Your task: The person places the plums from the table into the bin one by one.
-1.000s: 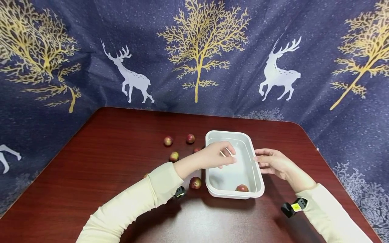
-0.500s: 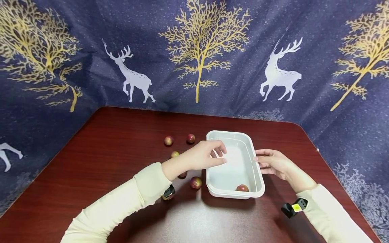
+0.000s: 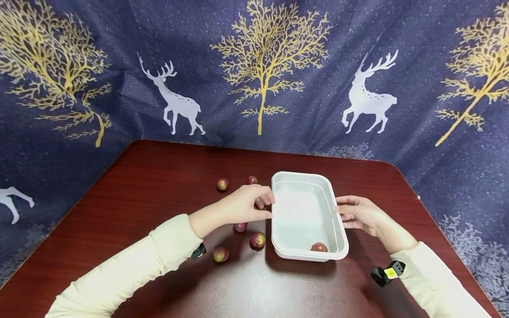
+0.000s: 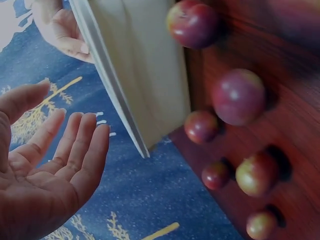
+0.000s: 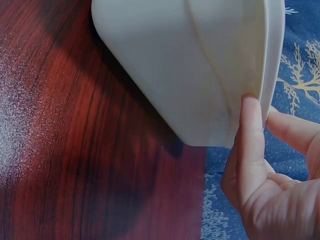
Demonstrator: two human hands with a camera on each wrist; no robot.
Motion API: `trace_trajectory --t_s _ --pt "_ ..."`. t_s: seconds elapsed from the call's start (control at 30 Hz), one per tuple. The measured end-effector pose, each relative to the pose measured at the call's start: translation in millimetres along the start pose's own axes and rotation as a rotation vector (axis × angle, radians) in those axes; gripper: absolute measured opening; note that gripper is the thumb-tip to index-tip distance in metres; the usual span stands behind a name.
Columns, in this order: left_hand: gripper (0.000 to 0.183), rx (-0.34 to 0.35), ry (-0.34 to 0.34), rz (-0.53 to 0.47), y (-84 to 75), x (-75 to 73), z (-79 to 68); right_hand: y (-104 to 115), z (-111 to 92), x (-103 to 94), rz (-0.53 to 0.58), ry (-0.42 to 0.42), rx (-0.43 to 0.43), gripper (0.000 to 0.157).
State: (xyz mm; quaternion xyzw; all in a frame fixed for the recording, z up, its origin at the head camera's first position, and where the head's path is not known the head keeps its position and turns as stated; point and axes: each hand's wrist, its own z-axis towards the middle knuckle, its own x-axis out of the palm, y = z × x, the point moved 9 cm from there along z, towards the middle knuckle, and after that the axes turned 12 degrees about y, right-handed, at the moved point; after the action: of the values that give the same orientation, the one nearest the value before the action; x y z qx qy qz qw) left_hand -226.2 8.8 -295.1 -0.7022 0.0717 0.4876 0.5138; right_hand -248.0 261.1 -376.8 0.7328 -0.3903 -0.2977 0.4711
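Note:
A white plastic tub (image 3: 302, 212) stands on the table, with one plum (image 3: 319, 247) lying inside near its front right corner. My right hand (image 3: 359, 214) pinches the tub's right rim, with thumb and fingers on either side of it in the right wrist view (image 5: 267, 175). My left hand (image 3: 244, 205) hovers just left of the tub, over the plums. Its fingers are loosely bent and hold nothing, as the left wrist view of the hand (image 4: 55, 170) confirms. Several red and yellow plums lie loose below and around it, among them a front plum (image 3: 257, 240) close to the tub.
The dark red wooden table (image 3: 159, 185) spreads out on all sides of the tub. Another plum (image 3: 222, 184) lies farther back, and one plum (image 3: 220, 254) sits near the left sleeve. A blue cloth with deer and trees (image 3: 238, 88) hangs behind the table.
My left hand has moved left from above the tub to beside its left rim, and its fingers have spread. The right hand stays on the rim; the plum in the tub has not moved.

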Motion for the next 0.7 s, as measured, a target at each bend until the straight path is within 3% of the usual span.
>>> trace_trajectory --t_s 0.33,0.53,0.7 --pt "0.024 -0.028 -0.004 0.048 8.4 2.6 -27.4 1 -1 -0.1 -0.009 -0.004 -0.002 0.056" --pt "0.024 -0.041 -0.004 0.060 21.8 5.6 -42.4 3 -1 -0.2 -0.012 -0.009 0.002 0.056" --pt "0.029 -0.070 0.101 0.054 32.7 14.7 -52.8 1 -1 -0.8 -0.008 -0.007 0.002 0.056"
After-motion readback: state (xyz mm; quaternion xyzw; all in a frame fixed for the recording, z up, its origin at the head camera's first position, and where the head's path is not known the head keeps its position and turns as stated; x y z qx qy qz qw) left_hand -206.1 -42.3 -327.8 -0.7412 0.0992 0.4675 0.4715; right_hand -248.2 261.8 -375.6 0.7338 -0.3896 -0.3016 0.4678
